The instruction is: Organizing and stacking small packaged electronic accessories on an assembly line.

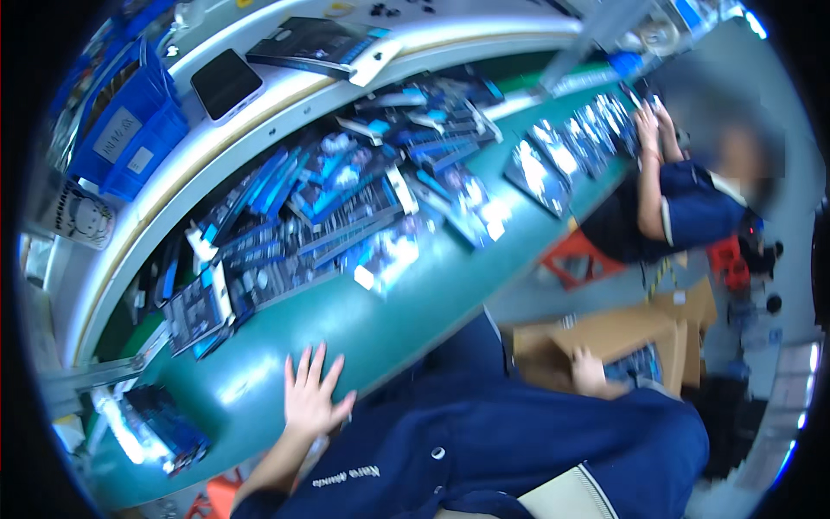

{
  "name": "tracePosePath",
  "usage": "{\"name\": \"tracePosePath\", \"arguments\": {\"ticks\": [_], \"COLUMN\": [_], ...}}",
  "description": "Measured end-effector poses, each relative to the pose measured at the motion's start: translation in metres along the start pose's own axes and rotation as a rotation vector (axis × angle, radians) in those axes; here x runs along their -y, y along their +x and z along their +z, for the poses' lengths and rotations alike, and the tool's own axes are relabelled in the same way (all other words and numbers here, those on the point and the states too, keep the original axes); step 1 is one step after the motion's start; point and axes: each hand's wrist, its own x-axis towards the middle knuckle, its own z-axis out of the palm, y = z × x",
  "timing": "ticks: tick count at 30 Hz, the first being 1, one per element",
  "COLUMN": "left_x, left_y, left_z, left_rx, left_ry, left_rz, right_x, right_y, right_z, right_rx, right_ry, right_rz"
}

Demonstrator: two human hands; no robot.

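Note:
My left hand (313, 396) lies palm down on the green work surface (406, 324), fingers spread and nothing held. To my right, my right hand (590, 372) is at an open cardboard box (553, 342), with its fingers curled at a flap or edge of it; the exact grip is blurred. Dark blue flat packages (640, 365) lie inside that box, beside the hand. Beyond my left hand spreads a heap of dark flat packages (311, 229) with blue and white parts, some shiny.
More packages (151, 424) lie at the lower left. A row of glossy packages (571, 151) runs toward a co-worker (700, 203) at the upper right. On the raised white shelf (164, 186) are a blue bin (130, 130) and a phone (225, 84). A red stool (588, 259) stands by the table.

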Motion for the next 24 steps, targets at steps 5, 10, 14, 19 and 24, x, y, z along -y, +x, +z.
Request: {"name": "tracePosePath", "arguments": {"ticks": [5, 10, 14, 19, 24], "left_x": [0.002, -0.012, -0.045, -0.077, -0.143], "left_y": [-0.012, -0.006, 0.005, 0.048, 0.111], "left_z": [0.014, 0.011, 0.028, 0.039, 0.035], "left_rx": [-0.042, -0.14, -0.414, -0.829, -0.634], "left_ry": [0.065, 0.136, 0.142, -0.004, -0.643], "left_rz": [-0.014, -0.044, -0.15, -0.228, -0.053], "right_x": [0.002, 0.081, 0.075, 0.115, 0.106], "right_y": [0.11, 0.204, 0.208, 0.252, 0.22], "right_z": [-0.006, -0.216, -0.281, -0.222, -0.211], "right_rx": [0.258, 0.447, -0.053, -0.924, -0.825], "right_ry": [-0.742, 0.308, 0.439, 0.369, 0.654], "right_rz": [-0.636, -1.061, -1.081, -0.451, -0.324]}}
